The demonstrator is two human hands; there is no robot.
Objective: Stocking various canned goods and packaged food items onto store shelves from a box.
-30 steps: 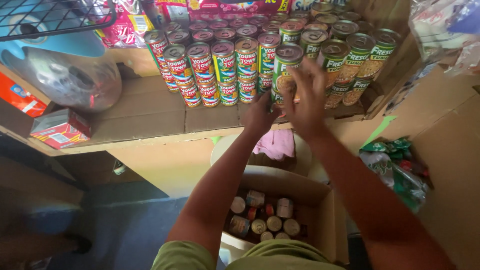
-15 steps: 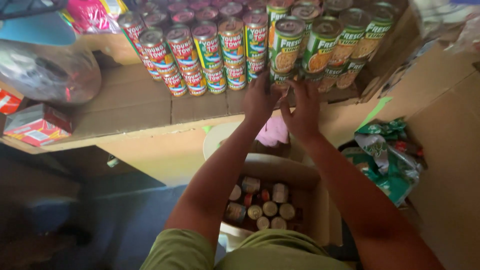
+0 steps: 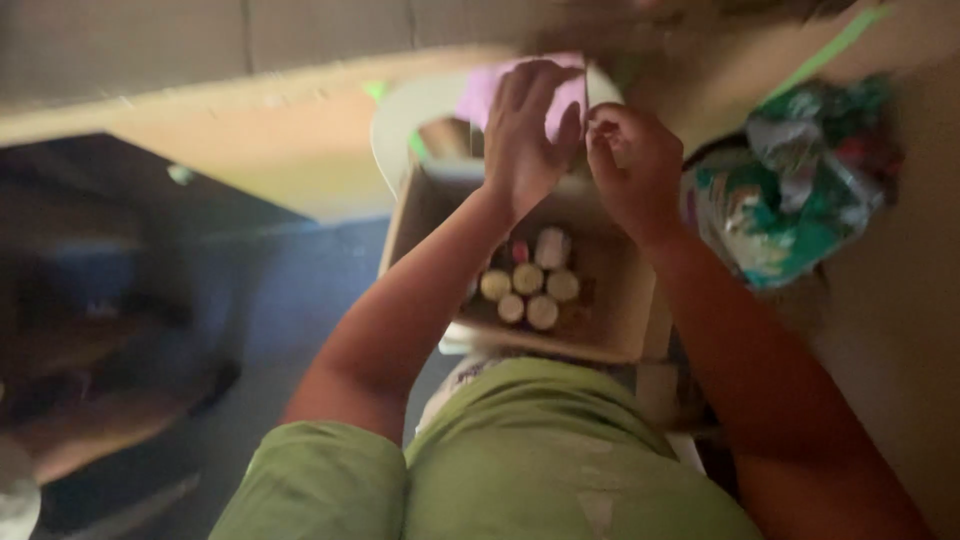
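Above the open cardboard box [image 3: 610, 330] both forearms reach forward, hands raised side by side and nearly touching. Her left hand [image 3: 528, 130] is spread loosely, fingers long and slightly bent, holding nothing I can see. Her right hand [image 3: 632, 165] is curled, fingertips pinched together; whether it grips anything I cannot tell. Below the wrists, cans [image 3: 530, 282] stand clustered in the box. Right of the right hand lies a green packet [image 3: 800, 190].

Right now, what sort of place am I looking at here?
Probably a small shop or its stockroom. An open cardboard box of cans sits below both hands, bagged packets are piled to the right, and a wooden shelf edge runs above.
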